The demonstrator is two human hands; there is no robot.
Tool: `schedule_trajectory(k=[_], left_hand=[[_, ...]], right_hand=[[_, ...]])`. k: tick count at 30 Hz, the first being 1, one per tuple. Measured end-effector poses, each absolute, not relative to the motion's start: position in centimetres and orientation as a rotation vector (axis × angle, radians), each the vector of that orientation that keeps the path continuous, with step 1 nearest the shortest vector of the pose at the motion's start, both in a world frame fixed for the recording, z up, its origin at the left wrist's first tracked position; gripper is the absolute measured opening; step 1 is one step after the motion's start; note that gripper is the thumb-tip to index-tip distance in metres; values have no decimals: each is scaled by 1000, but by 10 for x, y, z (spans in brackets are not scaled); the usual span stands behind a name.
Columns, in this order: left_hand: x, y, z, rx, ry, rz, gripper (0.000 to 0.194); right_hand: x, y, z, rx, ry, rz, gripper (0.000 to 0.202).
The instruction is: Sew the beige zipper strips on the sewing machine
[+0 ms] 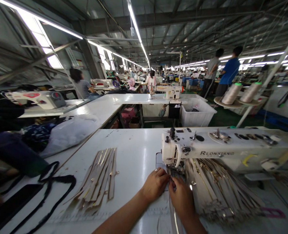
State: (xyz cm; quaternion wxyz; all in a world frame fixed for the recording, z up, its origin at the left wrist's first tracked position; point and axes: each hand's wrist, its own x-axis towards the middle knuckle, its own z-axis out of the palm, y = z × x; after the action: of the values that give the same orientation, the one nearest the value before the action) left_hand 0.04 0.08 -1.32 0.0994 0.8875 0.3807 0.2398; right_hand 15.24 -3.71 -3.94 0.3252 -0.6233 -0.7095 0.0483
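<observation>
Both hands meet at the needle end of a white sewing machine [200, 148]. My left hand [156, 182] is closed, its fingertips pinching at a beige zipper [175, 219] just in front of the presser foot. Right beside it, my right hand [181, 196] is closed too, thumb and fingers pressed on the same zipper. The zipper's tail, with gold-coloured teeth, runs down the table toward me. What lies exactly between the fingertips is hidden. A thick pile of beige zippers [214, 185] lies right of my right hand, and a smaller bunch [98, 178] lies on the left.
Black straps [69, 179] lie at the table's left edge, near a white bag [69, 133]. Thread cones [231, 93] stand at right. Beyond the table are a white bin [199, 115] and another sewing machine [169, 91]. Several people are farther off.
</observation>
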Motion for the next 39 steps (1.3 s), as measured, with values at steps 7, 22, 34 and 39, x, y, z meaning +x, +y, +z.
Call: schedule_trajectory(k=[7, 22, 34, 39], left_hand=[[1, 3, -15, 2560, 1164, 725, 26], [4, 3, -12, 2631, 1132, 676, 24], [6, 8, -14, 2592, 1153, 735, 20], [7, 10, -15, 2598, 1165, 735, 18]], right_hand=[[153, -37, -42, -1637, -1871, 127, 30], [152, -37, -40, -1692, -1917, 108, 31], [147, -39, -28, -1866, -2067, 67, 30], [144, -38, -25, -1902, -2110, 46, 32]])
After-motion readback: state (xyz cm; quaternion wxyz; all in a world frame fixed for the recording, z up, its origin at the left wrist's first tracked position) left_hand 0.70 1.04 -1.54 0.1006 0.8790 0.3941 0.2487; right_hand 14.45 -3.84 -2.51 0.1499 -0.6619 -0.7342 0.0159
